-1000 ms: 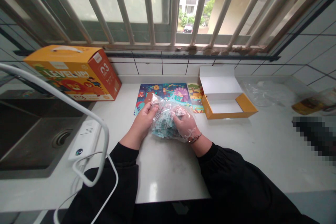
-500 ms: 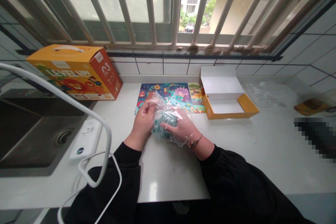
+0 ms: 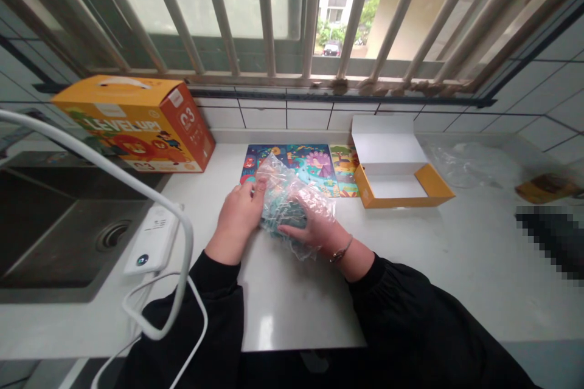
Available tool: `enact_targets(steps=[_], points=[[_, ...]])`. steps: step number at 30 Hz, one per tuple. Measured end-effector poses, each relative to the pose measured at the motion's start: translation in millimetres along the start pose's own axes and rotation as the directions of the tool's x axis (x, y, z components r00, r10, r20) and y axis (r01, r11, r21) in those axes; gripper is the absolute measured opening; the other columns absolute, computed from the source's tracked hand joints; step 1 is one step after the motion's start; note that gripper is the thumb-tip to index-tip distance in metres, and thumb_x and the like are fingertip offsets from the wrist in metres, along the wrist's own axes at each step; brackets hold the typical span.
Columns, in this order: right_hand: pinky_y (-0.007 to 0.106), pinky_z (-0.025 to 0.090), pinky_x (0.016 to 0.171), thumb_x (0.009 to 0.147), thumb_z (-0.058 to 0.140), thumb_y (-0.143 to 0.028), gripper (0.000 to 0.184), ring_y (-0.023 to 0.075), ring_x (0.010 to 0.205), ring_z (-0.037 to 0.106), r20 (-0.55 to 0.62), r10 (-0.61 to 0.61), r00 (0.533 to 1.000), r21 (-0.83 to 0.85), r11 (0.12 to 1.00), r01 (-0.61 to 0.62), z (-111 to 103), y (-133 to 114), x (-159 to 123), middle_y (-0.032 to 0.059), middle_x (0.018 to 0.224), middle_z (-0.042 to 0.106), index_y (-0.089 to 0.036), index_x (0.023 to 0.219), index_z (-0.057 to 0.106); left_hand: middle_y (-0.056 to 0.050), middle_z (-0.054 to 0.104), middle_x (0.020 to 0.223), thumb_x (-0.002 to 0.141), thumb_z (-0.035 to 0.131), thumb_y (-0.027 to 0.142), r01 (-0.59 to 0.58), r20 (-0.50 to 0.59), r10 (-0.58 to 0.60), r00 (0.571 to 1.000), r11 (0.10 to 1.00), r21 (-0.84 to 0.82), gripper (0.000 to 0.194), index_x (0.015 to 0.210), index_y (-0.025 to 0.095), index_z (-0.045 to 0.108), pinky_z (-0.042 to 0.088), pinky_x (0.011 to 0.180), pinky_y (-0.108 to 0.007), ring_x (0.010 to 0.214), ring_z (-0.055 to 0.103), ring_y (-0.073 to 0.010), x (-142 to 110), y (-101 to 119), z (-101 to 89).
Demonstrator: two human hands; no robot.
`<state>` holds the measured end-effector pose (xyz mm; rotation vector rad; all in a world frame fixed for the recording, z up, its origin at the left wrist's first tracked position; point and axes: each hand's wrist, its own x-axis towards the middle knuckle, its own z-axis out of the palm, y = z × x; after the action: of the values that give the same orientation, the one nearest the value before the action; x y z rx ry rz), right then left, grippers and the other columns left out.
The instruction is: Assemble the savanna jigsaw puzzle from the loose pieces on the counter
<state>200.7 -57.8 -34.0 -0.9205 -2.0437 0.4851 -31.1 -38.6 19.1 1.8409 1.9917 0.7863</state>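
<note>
A clear plastic bag (image 3: 274, 170) is between my two hands over the white counter, with a clump of teal pieces (image 3: 285, 213) inside it. The edge of the bag is gripped at its left side by the closed fingers of my left hand (image 3: 239, 209). My right hand (image 3: 314, 231) reaches into the bag up to about the wrist, its fingers curled round the clump, thumb in front; the other fingers are partly hidden by crinkled plastic. Behind the bag lie colourful picture sheets (image 3: 314, 158) with animals, partly covered by it.
An open yellow box (image 3: 392, 200) with a white inside stands right of the sheets. Crumpled clear plastic (image 3: 460, 161) lies farther right. At the left are an orange carry box (image 3: 137, 127), a sink (image 3: 59, 243), a white power bank (image 3: 152, 240) and a looping white cable (image 3: 137, 179).
My left hand has shifted slightly left and down, and the bag is spread wider over my right hand. The right hand stays almost in place around the teal clump.
</note>
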Motion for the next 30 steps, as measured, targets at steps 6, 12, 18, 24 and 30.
enact_targets(steps=[6, 12, 18, 24, 30], points=[[0.062, 0.057, 0.120, 0.091, 0.086, -0.059, 0.067, 0.0390, 0.137, 0.069, 0.058, 0.053, 0.997, -0.020, 0.998, -0.052, 3.8, 2.7, -4.0, 0.0188, 0.145, 0.073, -0.024, 0.144, 0.065, -0.020, 0.080, 0.087, 0.103, 0.015, 0.090, 0.106, 0.154, -0.121, 0.981, 0.989, 0.102, 0.093, 0.086, 0.025, 0.079, 0.055, 0.084, -0.045, 0.098, 0.077, -0.0425, -4.7, 5.7, -6.8], [0.066, 0.055, 0.124, 0.085, 0.092, -0.060, 0.096, 0.0407, 0.145, 0.064, -0.014, 0.120, 0.993, 0.061, 0.991, -0.119, 0.4, 2.2, -1.2, 0.0186, 0.156, 0.064, -0.027, 0.164, 0.048, -0.012, 0.079, 0.082, 0.099, 0.026, 0.095, 0.102, 0.195, -0.063, 0.979, 0.975, -0.199, 0.088, 0.087, 0.025, 0.078, 0.051, 0.074, -0.039, 0.089, 0.076, -0.0354, -1.3, 8.5, 1.6], [0.065, 0.048, 0.130, 0.093, 0.087, -0.053, 0.074, 0.0389, 0.149, 0.062, -0.030, 0.043, 0.999, 0.058, 0.997, -0.042, -6.3, -5.7, 5.0, 0.0138, 0.155, 0.068, -0.030, 0.158, 0.060, -0.004, 0.070, 0.073, 0.093, 0.057, 0.093, 0.080, 0.151, 0.002, 0.989, 0.839, -0.538, 0.074, 0.088, 0.021, 0.075, 0.047, 0.065, -0.032, 0.071, 0.064, -0.0236, 2.7, -5.6, 23.1], [0.064, 0.048, 0.129, 0.094, 0.086, -0.052, 0.064, 0.0384, 0.147, 0.062, -0.041, 0.074, 0.996, 0.068, 0.995, -0.071, -7.7, -9.9, 7.0, 0.0161, 0.147, 0.071, -0.024, 0.149, 0.067, -0.006, 0.077, 0.088, 0.086, 0.087, 0.069, 0.179, 0.220, 0.023, 0.975, 0.504, -0.845, 0.052, 0.096, 0.019, 0.077, 0.055, 0.073, -0.032, 0.077, 0.069, -0.0208, -5.6, 7.8, 29.7], [0.065, 0.047, 0.130, 0.085, 0.093, -0.055, 0.079, 0.0408, 0.151, 0.059, -0.034, 0.155, 0.987, 0.089, 0.984, -0.152, -6.6, -5.6, 6.3, 0.0185, 0.156, 0.065, -0.024, 0.151, 0.063, -0.005, 0.077, 0.092, 0.082, 0.096, 0.043, 0.236, 0.247, -0.009, 0.969, 0.332, -0.913, 0.038, 0.100, 0.016, 0.076, 0.057, 0.074, -0.029, 0.077, 0.069, -0.0159, -11.8, 20.5, 22.1]])
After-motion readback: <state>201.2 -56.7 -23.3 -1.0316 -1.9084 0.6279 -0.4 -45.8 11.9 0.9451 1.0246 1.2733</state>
